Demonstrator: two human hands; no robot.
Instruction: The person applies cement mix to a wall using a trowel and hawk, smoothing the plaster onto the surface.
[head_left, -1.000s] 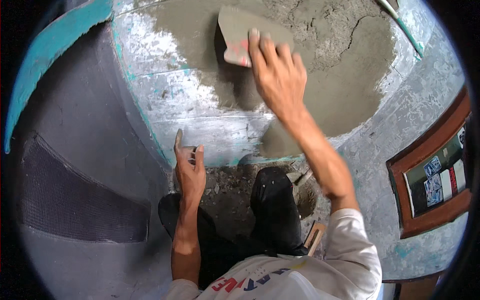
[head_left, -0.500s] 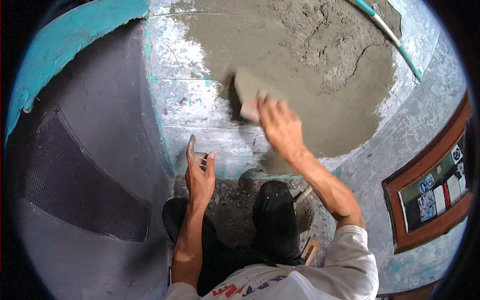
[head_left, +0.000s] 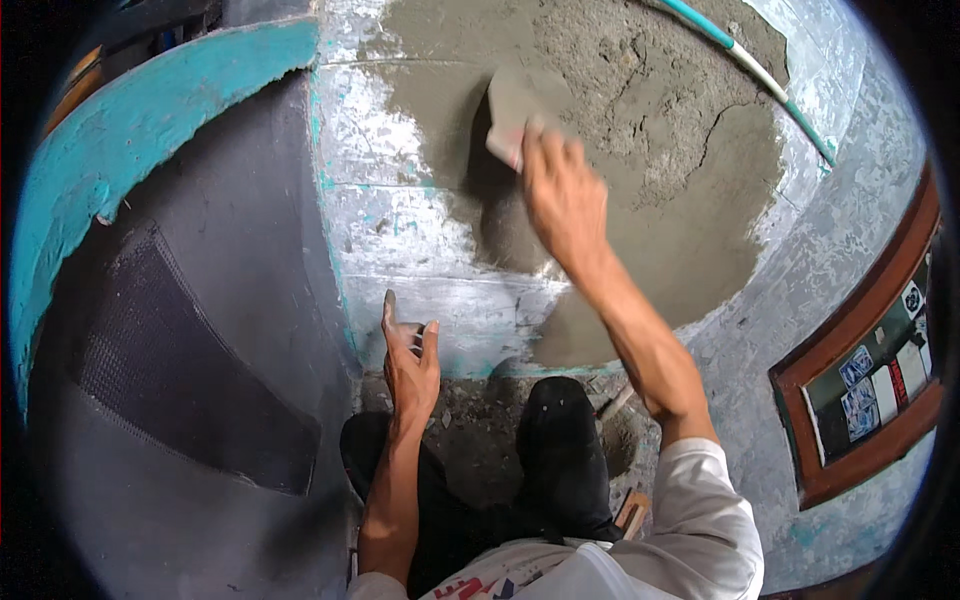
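Observation:
In my right hand [head_left: 565,200] is a flat, mortar-coated plastering trowel [head_left: 522,98], somewhat blurred by motion. Its blade lies at or very close to the grey mortar [head_left: 660,255] spread over the wall; whether it touches I cannot tell. Below the blade's left side falls a dark shadow. The mortar is smooth around the tool and rough with a crack toward the upper right. My left hand [head_left: 408,365] hangs free in front of the bare white wall strip [head_left: 400,235], forefinger and thumb apart, the other fingers bent, grey smears on the fingers.
A green-and-white pipe [head_left: 752,72] crosses the upper right of the wall. At the right is a brown wooden frame [head_left: 790,420]. Dark mesh [head_left: 200,380] lies on the grey surface at left, below a turquoise ledge [head_left: 170,100]. Rubble [head_left: 470,440] and a wooden piece [head_left: 632,512] are by my legs.
My right hand has moved the trowel upward over the mortar. The left hand keeps its pose, and the whole view has shifted slightly.

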